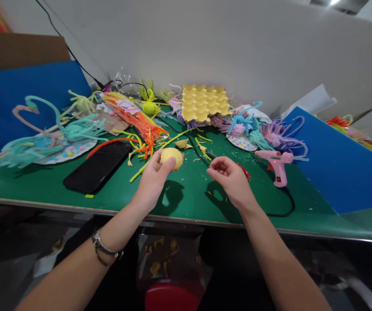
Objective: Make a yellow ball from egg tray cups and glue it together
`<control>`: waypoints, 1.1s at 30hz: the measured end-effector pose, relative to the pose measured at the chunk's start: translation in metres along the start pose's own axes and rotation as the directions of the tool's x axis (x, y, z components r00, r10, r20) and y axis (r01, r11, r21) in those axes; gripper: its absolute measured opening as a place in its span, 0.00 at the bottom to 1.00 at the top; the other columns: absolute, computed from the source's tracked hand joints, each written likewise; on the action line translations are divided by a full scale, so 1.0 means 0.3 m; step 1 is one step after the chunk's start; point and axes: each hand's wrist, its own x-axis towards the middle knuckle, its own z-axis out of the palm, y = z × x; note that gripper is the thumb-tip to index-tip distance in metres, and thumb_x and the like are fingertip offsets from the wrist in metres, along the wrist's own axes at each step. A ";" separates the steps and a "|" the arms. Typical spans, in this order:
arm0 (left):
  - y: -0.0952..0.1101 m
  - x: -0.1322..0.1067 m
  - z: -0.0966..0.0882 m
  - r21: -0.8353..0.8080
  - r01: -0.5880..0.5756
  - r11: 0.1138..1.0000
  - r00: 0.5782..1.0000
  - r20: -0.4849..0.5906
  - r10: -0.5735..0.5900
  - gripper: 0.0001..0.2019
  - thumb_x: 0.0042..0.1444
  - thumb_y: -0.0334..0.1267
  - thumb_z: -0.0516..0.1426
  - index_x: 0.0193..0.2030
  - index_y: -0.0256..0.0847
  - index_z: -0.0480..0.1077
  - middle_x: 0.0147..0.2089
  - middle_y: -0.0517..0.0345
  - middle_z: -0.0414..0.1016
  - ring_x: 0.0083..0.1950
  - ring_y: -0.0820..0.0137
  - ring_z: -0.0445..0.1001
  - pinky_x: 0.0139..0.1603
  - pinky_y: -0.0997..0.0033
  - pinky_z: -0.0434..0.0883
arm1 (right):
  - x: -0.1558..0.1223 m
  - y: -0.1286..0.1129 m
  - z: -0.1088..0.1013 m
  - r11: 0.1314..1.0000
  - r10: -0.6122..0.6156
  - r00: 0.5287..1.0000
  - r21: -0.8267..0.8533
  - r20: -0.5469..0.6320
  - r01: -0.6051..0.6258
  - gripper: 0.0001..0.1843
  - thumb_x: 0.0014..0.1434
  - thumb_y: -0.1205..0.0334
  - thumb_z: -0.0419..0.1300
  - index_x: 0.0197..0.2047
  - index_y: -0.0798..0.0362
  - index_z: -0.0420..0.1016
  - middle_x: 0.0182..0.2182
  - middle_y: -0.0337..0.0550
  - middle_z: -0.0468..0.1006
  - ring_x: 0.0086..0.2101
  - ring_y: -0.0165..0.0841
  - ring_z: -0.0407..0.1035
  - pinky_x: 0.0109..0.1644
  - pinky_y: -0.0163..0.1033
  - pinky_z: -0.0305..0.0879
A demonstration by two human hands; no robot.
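Note:
My left hand (pixel 155 177) grips a pale yellow cup (pixel 172 159) that looks cut from an egg carton, its rounded side facing up, above the green table. To the right, my right hand (pixel 229 177) hovers with curled fingers and the thumb against the index finger; whatever is between them, if anything, is too small to make out. Behind that hand shows a red handle (pixel 244 172), partly hidden. A smaller yellow carton piece (pixel 181 144) and cut scraps lie just beyond the left hand. At the back leans a yellow egg carton (pixel 205 103).
A black phone (pixel 97 167) lies left, beside orange and yellow pipe cleaners (pixel 137 119). Pipe-cleaner swans (pixel 75 129) stand on a dotted round base. To the right, a pink glue gun (pixel 278 166) trails its cord. Blue boards (pixel 344 168) flank both sides.

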 end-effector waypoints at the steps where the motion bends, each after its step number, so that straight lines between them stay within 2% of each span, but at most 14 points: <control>1: 0.002 -0.001 0.001 -0.002 0.001 1.000 1.000 0.000 -0.001 0.20 0.42 0.50 0.61 0.37 0.38 0.65 0.35 0.57 0.73 0.35 0.73 0.69 0.36 0.74 0.65 | -0.007 -0.010 -0.011 0.978 0.061 0.998 0.200 -0.016 -0.057 0.09 0.48 0.56 0.58 0.32 0.51 0.66 0.23 0.33 0.64 0.22 0.25 0.58 0.25 0.32 0.56; 3: 0.004 -0.003 0.002 0.003 0.003 1.000 1.000 0.000 -0.003 0.20 0.42 0.49 0.61 0.37 0.38 0.65 0.34 0.57 0.73 0.35 0.73 0.69 0.36 0.74 0.65 | -0.022 -0.027 -0.027 0.903 0.141 0.990 0.411 -0.013 -0.123 0.11 0.45 0.55 0.61 0.30 0.51 0.66 0.21 0.31 0.61 0.20 0.24 0.55 0.23 0.31 0.53; 4: 0.004 -0.004 0.002 0.010 0.005 1.000 1.000 0.000 -0.005 0.20 0.42 0.49 0.61 0.37 0.38 0.65 0.34 0.57 0.73 0.35 0.72 0.69 0.36 0.74 0.65 | -0.029 -0.033 -0.032 0.910 0.140 0.990 0.396 -0.025 -0.119 0.11 0.45 0.55 0.62 0.29 0.51 0.67 0.20 0.31 0.60 0.20 0.23 0.54 0.23 0.31 0.52; 6: 0.003 -0.005 0.002 0.021 0.004 1.000 1.000 0.004 -0.004 0.19 0.43 0.49 0.60 0.37 0.38 0.65 0.34 0.56 0.74 0.35 0.72 0.69 0.36 0.74 0.66 | -0.040 -0.039 -0.039 0.980 0.054 0.992 0.199 -0.117 -0.030 0.07 0.46 0.58 0.62 0.26 0.52 0.70 0.20 0.32 0.60 0.21 0.24 0.53 0.24 0.32 0.52; 8: 0.001 -0.004 0.002 0.025 -0.003 1.000 1.000 0.014 0.002 0.19 0.43 0.50 0.59 0.38 0.38 0.65 0.35 0.55 0.74 0.36 0.71 0.70 0.36 0.74 0.66 | -0.048 -0.038 -0.046 0.989 -0.129 0.967 -0.103 -0.217 0.109 0.05 0.48 0.61 0.62 0.25 0.52 0.72 0.23 0.34 0.62 0.22 0.25 0.56 0.26 0.33 0.55; 11: -0.001 -0.002 0.001 0.029 -0.010 1.000 1.000 0.029 0.010 0.19 0.43 0.50 0.59 0.38 0.39 0.65 0.35 0.55 0.75 0.36 0.71 0.71 0.35 0.75 0.65 | -0.057 -0.036 -0.058 0.866 -0.400 0.882 -0.418 -0.251 0.274 0.05 0.52 0.63 0.60 0.26 0.51 0.73 0.27 0.38 0.67 0.28 0.29 0.63 0.33 0.36 0.60; 14: -0.002 -0.001 0.001 0.038 -0.004 0.999 0.999 0.034 0.003 0.19 0.44 0.50 0.59 0.38 0.39 0.64 0.37 0.54 0.76 0.37 0.70 0.71 0.35 0.74 0.66 | -0.064 -0.038 -0.059 0.767 -0.534 0.822 -0.523 -0.199 0.372 0.08 0.56 0.61 0.57 0.26 0.50 0.70 0.27 0.40 0.70 0.32 0.32 0.66 0.38 0.39 0.62; 19: 0.000 -0.004 0.001 0.051 0.005 0.999 1.000 0.026 -0.006 0.20 0.44 0.51 0.59 0.38 0.39 0.64 0.38 0.53 0.76 0.38 0.69 0.72 0.34 0.73 0.66 | -0.075 -0.032 -0.010 0.715 -0.547 0.836 -0.499 0.035 0.489 0.14 0.62 0.61 0.49 0.26 0.52 0.66 0.24 0.41 0.69 0.28 0.31 0.63 0.33 0.36 0.61; 23: -0.002 -0.004 0.001 0.041 -0.008 0.999 1.000 0.030 0.007 0.19 0.44 0.50 0.59 0.37 0.39 0.65 0.37 0.55 0.76 0.36 0.71 0.71 0.32 0.75 0.65 | -0.087 -0.023 0.035 0.741 -0.529 0.835 -0.395 0.153 0.542 0.11 0.60 0.61 0.52 0.26 0.53 0.67 0.23 0.40 0.71 0.27 0.29 0.65 0.31 0.33 0.62; 25: -0.002 -0.003 0.000 0.026 -0.017 1.000 0.999 0.036 0.016 0.19 0.44 0.50 0.60 0.37 0.39 0.65 0.36 0.55 0.75 0.34 0.72 0.70 0.31 0.76 0.65 | -0.094 -0.023 0.044 0.762 -0.543 0.825 -0.322 0.154 0.562 0.08 0.59 0.64 0.54 0.28 0.54 0.68 0.24 0.40 0.73 0.28 0.28 0.68 0.33 0.32 0.64; 28: 0.001 -0.002 0.001 0.013 -0.016 1.000 0.999 0.038 0.016 0.18 0.44 0.50 0.59 0.37 0.39 0.65 0.36 0.56 0.75 0.34 0.73 0.69 0.31 0.77 0.65 | -0.099 -0.030 0.035 0.776 -0.574 0.815 -0.265 0.079 0.572 0.05 0.57 0.67 0.56 0.30 0.53 0.70 0.27 0.40 0.77 0.30 0.27 0.71 0.36 0.31 0.66; 33: 0.013 -0.009 0.000 0.036 0.021 0.999 1.000 0.023 -0.021 0.19 0.43 0.49 0.59 0.38 0.38 0.64 0.36 0.54 0.74 0.35 0.71 0.69 0.35 0.74 0.67 | -0.087 -0.051 -0.011 0.786 -0.552 0.833 -0.341 -0.013 0.516 0.05 0.57 0.69 0.56 0.32 0.51 0.71 0.27 0.37 0.77 0.29 0.28 0.72 0.34 0.33 0.66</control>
